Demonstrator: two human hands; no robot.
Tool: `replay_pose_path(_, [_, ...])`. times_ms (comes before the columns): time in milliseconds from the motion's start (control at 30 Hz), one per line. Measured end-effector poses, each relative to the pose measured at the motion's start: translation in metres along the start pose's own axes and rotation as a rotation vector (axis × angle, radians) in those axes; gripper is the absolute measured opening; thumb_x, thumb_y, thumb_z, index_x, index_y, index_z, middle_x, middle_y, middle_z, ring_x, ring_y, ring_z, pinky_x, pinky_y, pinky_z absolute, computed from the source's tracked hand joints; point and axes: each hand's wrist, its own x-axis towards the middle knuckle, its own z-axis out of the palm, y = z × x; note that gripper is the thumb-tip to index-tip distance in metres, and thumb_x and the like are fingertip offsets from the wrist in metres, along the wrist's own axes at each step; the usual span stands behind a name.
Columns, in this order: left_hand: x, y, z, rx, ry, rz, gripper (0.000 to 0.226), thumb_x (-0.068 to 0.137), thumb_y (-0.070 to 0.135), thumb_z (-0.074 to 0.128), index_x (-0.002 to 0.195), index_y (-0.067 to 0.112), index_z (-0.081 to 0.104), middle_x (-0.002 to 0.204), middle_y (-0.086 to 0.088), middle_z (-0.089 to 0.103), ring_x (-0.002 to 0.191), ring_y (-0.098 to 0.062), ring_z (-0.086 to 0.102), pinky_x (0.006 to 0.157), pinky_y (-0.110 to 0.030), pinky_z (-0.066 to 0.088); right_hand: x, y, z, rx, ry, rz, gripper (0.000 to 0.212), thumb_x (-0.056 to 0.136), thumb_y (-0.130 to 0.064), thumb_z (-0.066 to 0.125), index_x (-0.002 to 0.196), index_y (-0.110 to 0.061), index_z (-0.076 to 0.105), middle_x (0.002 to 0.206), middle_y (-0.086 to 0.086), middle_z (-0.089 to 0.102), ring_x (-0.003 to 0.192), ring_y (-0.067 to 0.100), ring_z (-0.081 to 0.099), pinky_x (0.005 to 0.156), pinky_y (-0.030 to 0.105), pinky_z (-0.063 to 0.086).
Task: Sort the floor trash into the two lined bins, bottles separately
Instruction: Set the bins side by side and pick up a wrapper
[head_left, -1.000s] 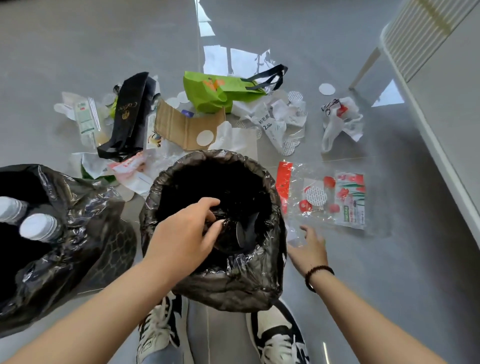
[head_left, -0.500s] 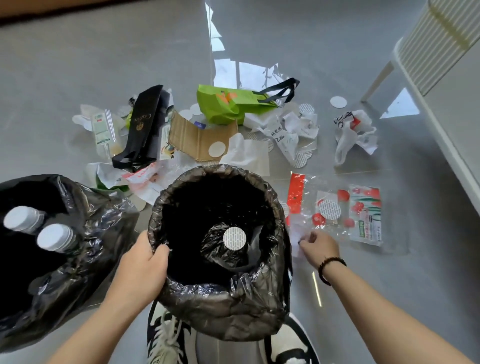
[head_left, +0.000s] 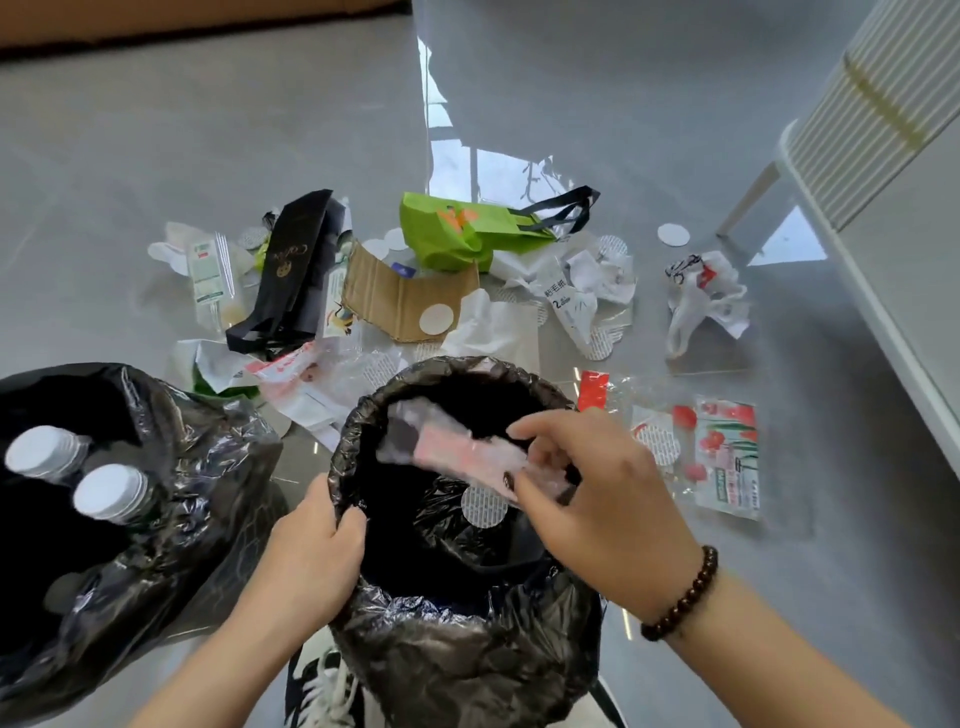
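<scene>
While left hand (head_left: 311, 551) grips the black-lined round bin (head_left: 467, 639) rim, right hand (head_left: 597, 499) pinches a crumpled clear pink-printed plastic wrapper (head_left: 457, 452) over its mouth; release next.

Location type: indoor room, probably a home or a sparsely furnished office; the exact kind cannot be determined. Indicators: a glossy grey tiled floor (head_left: 571, 104) that reflects a bright window; a white ribbed cabinet (head_left: 883, 104) on a slim leg at the right edge; a brown skirting strip (head_left: 156, 21) along the far wall. Two bins lined with black plastic, the near bin (head_left: 457, 649) and the left bin (head_left: 156, 519), stand on the floor among scattered household packaging.
</scene>
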Motion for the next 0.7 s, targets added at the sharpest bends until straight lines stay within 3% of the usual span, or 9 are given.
replay_pose_path(133, [0.000,0.001,0.001,-0.012,-0.004,0.000,0.009,0.095,0.017,0.041,0.088,0.018,0.046,0.082,-0.006,0.063,0.076,-0.018,0.057,0.062,-0.025,0.040,-0.004,0.009,-0.001,-0.066,-0.100,0.009,0.032,0.070,-0.033,0.069,0.100,-0.021,0.066,0.080,-0.013,0.061,0.079,0.005,0.053,0.077,0.024,0.047])
replay_pose_path(233, [0.002,0.002,0.002,-0.012,-0.007,0.014,0.010,0.095,0.017,0.040,0.086,0.018,0.045,0.080,-0.010,0.063,0.074,-0.025,0.058,0.059,-0.028,0.039,0.008,0.032,-0.026,0.111,0.189,0.221,0.023,0.074,-0.025,0.076,0.095,-0.021,0.068,0.083,-0.010,0.067,0.077,0.001,0.059,0.076,0.010,0.043])
replay_pose_path(300, [0.003,0.003,0.002,-0.014,-0.013,0.011,0.010,0.095,0.017,0.040,0.086,0.017,0.045,0.080,-0.016,0.064,0.074,-0.029,0.059,0.058,-0.031,0.038,0.012,0.072,-0.035,0.183,0.366,0.484,0.018,0.078,-0.015,0.074,0.093,-0.018,0.066,0.085,-0.003,0.069,0.073,0.004,0.060,0.072,0.015,0.049])
replay_pose_path(333, [0.003,0.004,0.004,-0.014,-0.021,0.012,0.009,0.095,0.017,0.041,0.086,0.018,0.044,0.080,-0.017,0.064,0.074,-0.030,0.059,0.058,-0.032,0.038,0.009,0.097,-0.033,0.160,0.366,0.634,0.021,0.079,-0.013,0.072,0.098,-0.015,0.063,0.090,0.002,0.068,0.076,0.007,0.060,0.075,0.020,0.051])
replay_pose_path(433, [0.001,0.006,0.007,-0.007,-0.037,0.015,0.007,0.095,0.016,0.041,0.089,0.018,0.044,0.078,-0.012,0.064,0.076,-0.027,0.059,0.061,-0.031,0.039,-0.012,0.158,0.001,-0.051,-0.001,0.877,0.053,0.077,-0.026,0.072,0.123,-0.016,0.048,0.123,0.013,0.053,0.113,0.025,0.049,0.095,0.037,0.044])
replay_pose_path(500, [0.001,0.007,0.009,0.008,-0.032,0.020,0.006,0.094,0.016,0.041,0.092,0.018,0.045,0.082,-0.009,0.063,0.079,-0.022,0.058,0.065,-0.031,0.040,-0.027,0.174,0.033,-0.230,-0.359,0.761,0.062,0.081,-0.035,0.066,0.136,-0.025,0.040,0.142,0.013,0.033,0.135,0.032,0.026,0.110,0.044,0.030])
replay_pose_path(567, [0.000,0.008,0.010,0.038,-0.010,0.021,0.005,0.094,0.016,0.042,0.092,0.018,0.047,0.083,-0.006,0.062,0.079,-0.018,0.056,0.067,-0.033,0.040,-0.039,0.179,0.060,-0.355,-0.617,0.639,0.072,0.084,-0.040,0.059,0.146,-0.030,0.024,0.153,0.013,0.014,0.143,0.036,0.005,0.117,0.049,0.015])
replay_pose_path(633, [0.000,0.008,0.008,0.067,0.023,0.020,0.005,0.093,0.016,0.043,0.092,0.018,0.048,0.082,-0.005,0.062,0.078,-0.017,0.056,0.066,-0.035,0.040,-0.044,0.184,0.079,-0.408,-0.726,0.643,0.092,0.083,-0.048,0.059,0.151,-0.026,0.001,0.158,0.012,0.002,0.144,0.039,-0.003,0.116,0.056,0.009])
replay_pose_path(700, [0.001,0.009,0.005,0.094,0.066,0.016,0.006,0.092,0.014,0.044,0.088,0.015,0.047,0.078,-0.006,0.060,0.076,-0.018,0.054,0.066,-0.039,0.039,-0.050,0.194,0.087,-0.434,-0.748,0.726,0.106,0.081,-0.060,0.055,0.150,-0.019,-0.015,0.159,0.009,0.003,0.145,0.037,0.004,0.113,0.062,0.005])
